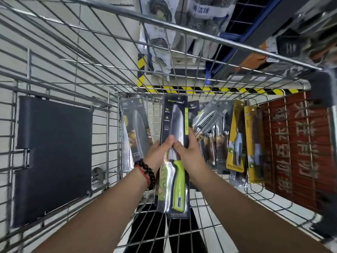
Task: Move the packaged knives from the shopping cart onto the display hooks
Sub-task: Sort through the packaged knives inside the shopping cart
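A packaged knife with a green handle [177, 187] in a black card is held upright over the wire shopping cart [113, 114]. My left hand [160, 152] grips its left edge at mid-height, thumb on the front. My right hand [189, 152] grips the right edge, thumb meeting the left one. A second green-patterned package sits behind it at the lower left. More packaged knives lie in the cart: a dark one [135, 132] at the left, a serrated one [207, 117], and two yellow-carded ones [236, 136] [254, 143] at the right.
A dark flap [52, 157] hangs on the cart's left side and a red sign panel [295, 143] fills its right end. Beyond the cart rim, hanging goods [160, 21] on a blue shelf unit show, with yellow-black floor tape [200, 89] below.
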Action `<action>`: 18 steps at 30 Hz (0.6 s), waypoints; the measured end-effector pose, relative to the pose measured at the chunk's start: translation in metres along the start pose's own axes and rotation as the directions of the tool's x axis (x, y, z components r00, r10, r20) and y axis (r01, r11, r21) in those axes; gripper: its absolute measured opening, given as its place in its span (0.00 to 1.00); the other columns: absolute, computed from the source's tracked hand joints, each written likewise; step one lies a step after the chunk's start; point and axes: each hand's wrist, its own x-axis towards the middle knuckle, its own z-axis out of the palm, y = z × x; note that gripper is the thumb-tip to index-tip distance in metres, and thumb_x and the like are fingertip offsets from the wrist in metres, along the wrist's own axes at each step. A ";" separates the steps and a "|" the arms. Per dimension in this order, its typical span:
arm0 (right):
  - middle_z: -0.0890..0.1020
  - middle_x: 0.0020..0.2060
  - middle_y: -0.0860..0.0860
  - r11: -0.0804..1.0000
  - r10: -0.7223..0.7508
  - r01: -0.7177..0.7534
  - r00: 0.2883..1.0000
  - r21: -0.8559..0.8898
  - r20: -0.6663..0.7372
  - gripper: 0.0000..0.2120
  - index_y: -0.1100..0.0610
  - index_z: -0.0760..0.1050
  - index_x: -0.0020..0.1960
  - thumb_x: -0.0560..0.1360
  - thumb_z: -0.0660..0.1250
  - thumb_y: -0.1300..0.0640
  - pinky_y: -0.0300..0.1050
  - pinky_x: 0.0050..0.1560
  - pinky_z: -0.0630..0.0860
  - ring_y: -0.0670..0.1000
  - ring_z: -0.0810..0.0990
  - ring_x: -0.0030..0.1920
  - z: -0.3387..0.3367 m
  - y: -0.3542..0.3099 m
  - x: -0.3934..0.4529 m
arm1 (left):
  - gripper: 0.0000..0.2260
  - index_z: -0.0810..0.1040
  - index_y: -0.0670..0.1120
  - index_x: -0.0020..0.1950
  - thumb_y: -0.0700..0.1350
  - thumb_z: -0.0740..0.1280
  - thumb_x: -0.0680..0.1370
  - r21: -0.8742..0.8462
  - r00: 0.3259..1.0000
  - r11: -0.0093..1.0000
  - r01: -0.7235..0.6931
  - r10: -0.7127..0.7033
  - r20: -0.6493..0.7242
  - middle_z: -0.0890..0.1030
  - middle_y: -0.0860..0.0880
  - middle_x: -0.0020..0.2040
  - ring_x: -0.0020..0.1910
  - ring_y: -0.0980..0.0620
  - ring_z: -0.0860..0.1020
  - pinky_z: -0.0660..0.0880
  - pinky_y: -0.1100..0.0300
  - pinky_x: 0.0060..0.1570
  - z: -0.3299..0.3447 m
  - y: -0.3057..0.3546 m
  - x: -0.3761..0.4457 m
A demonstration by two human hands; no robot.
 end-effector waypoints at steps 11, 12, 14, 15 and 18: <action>0.82 0.51 0.50 0.933 0.050 -0.161 0.944 -0.323 -0.326 0.11 0.54 0.76 0.61 0.79 0.64 0.54 0.47 0.51 0.78 0.51 0.81 0.49 -0.043 0.042 0.010 | 0.31 0.71 0.44 0.68 0.55 0.74 0.70 -0.121 0.994 0.993 -0.001 -0.012 -0.107 0.83 0.51 0.53 0.43 0.49 0.79 0.75 0.59 0.40 -0.026 -0.005 -0.012; 0.82 0.49 0.49 0.882 0.092 -0.247 0.925 -0.401 -0.369 0.12 0.54 0.75 0.60 0.78 0.65 0.54 0.44 0.43 0.78 0.49 0.81 0.44 -0.050 0.052 0.010 | 0.33 0.69 0.45 0.70 0.55 0.75 0.69 -0.147 0.993 0.989 0.007 -0.025 -0.119 0.83 0.50 0.53 0.43 0.46 0.77 0.74 0.56 0.39 -0.027 -0.006 -0.011; 0.81 0.49 0.51 0.744 0.155 -0.368 0.907 -0.558 -0.392 0.14 0.53 0.73 0.59 0.75 0.66 0.49 0.46 0.41 0.78 0.50 0.80 0.42 -0.057 0.071 0.009 | 0.27 0.71 0.47 0.63 0.53 0.75 0.69 -0.138 0.991 0.990 -0.012 -0.007 -0.135 0.83 0.48 0.51 0.44 0.45 0.78 0.74 0.55 0.40 -0.029 -0.008 -0.012; 0.79 0.53 0.52 0.661 0.153 -0.388 0.908 -0.643 -0.391 0.18 0.53 0.71 0.60 0.74 0.66 0.46 0.49 0.45 0.78 0.54 0.80 0.47 -0.056 0.078 0.009 | 0.29 0.74 0.45 0.62 0.54 0.75 0.66 -0.139 0.991 0.990 -0.013 -0.006 -0.136 0.83 0.46 0.52 0.42 0.46 0.79 0.75 0.55 0.40 -0.029 -0.010 -0.012; 0.69 0.64 0.56 0.510 0.073 -0.399 0.903 -0.762 -0.424 0.25 0.56 0.65 0.65 0.75 0.66 0.44 0.53 0.48 0.74 0.59 0.72 0.61 -0.039 0.091 0.012 | 0.42 0.76 0.46 0.64 0.63 0.79 0.55 -0.109 0.993 0.994 -0.007 -0.006 -0.119 0.83 0.45 0.57 0.50 0.44 0.81 0.77 0.48 0.54 -0.023 -0.014 -0.014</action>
